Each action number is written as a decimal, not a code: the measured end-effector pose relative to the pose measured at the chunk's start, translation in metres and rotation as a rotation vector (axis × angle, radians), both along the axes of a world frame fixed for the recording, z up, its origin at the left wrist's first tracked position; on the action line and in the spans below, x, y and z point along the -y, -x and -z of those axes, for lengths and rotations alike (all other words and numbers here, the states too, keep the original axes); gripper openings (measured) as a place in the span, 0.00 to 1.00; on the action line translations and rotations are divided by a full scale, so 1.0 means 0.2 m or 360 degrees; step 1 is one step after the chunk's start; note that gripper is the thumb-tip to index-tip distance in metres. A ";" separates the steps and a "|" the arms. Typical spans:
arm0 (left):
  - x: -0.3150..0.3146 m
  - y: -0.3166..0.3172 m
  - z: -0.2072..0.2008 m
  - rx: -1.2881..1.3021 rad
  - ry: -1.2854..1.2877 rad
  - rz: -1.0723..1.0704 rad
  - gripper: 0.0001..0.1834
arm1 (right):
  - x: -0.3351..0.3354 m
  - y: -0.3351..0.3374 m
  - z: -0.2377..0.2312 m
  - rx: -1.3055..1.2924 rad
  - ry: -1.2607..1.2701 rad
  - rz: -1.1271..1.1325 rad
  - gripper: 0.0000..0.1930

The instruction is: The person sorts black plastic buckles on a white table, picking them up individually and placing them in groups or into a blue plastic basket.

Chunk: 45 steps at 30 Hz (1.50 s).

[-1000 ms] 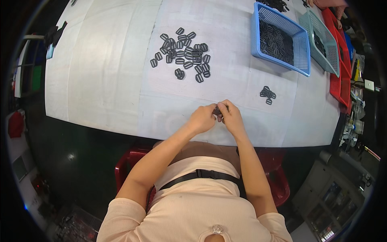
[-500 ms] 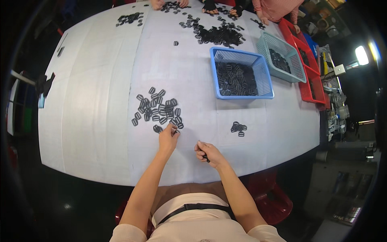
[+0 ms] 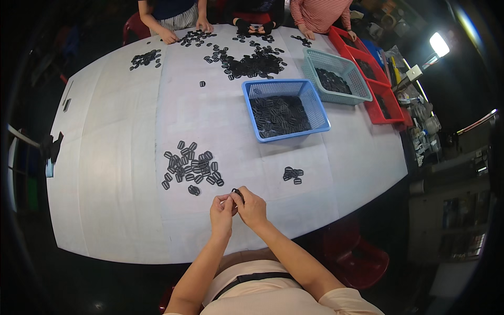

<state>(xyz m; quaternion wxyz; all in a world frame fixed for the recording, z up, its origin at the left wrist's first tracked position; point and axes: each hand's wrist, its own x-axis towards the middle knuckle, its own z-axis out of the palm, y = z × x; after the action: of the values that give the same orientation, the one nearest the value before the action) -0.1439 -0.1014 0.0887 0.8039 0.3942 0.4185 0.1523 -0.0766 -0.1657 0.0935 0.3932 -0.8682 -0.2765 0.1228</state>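
Note:
Near the table's front edge my two hands meet. My right hand (image 3: pixel 253 206) is closed around black plastic slide buckles, with one buckle (image 3: pixel 238 192) showing at the fingertips; how many lie inside is hidden. Against it, my left hand (image 3: pixel 222 209) is closed in a pinch, thumb and fingers pressed together. Whatever sits between those fingers is too small and covered to make out. Just beyond my left hand spreads a loose pile of black slide buckles (image 3: pixel 195 167). A smaller cluster of the same buckles (image 3: pixel 293 175) lies to the right.
A blue basket (image 3: pixel 286 139) full of buckles stands beyond my hands, beside a pale green basket (image 3: pixel 344 98) and red bins (image 3: pixel 384 119). At the far side lies a large buckle heap (image 3: pixel 254 64). Other people's hands (image 3: pixel 169 37) work there. A red chair (image 3: pixel 357 260) is at right.
My left hand has left the pile and come right and down to meet my right hand, which has moved left. The head view has shifted, showing more of the people opposite.

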 end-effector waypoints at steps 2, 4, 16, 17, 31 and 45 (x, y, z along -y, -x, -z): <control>0.02 0.01 0.01 -0.0017 -0.0024 0.0010 0.07 | 0.01 0.01 -0.01 0.0047 0.0116 0.0047 0.14; 0.05 0.03 0.02 -0.0038 0.0026 0.0051 0.07 | 0.02 0.01 -0.01 0.0077 0.0224 0.0073 0.15; 0.05 -0.01 -0.03 -0.0124 0.0070 0.0186 0.09 | 0.00 -0.05 -0.05 0.0033 -0.0015 0.0039 0.16; 0.07 0.01 -0.02 -0.0113 0.0046 0.0201 0.09 | 0.00 -0.04 -0.04 -0.0039 0.0061 0.0066 0.17; 0.01 -0.01 -0.07 -0.0209 -0.0089 0.0529 0.11 | 0.14 -0.24 -0.03 -0.2159 -0.0521 -0.0066 0.30; -0.11 0.18 0.10 -0.0454 -0.0463 0.0615 0.10 | -0.09 -1.28 -0.10 0.0603 -0.0118 0.0481 0.22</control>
<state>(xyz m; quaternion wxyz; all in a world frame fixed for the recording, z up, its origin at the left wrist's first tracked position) -0.1789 -0.0786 0.0693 0.6859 0.5955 0.4182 -0.0024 0.1788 -0.1485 0.1145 0.3798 -0.8923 -0.2165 -0.1128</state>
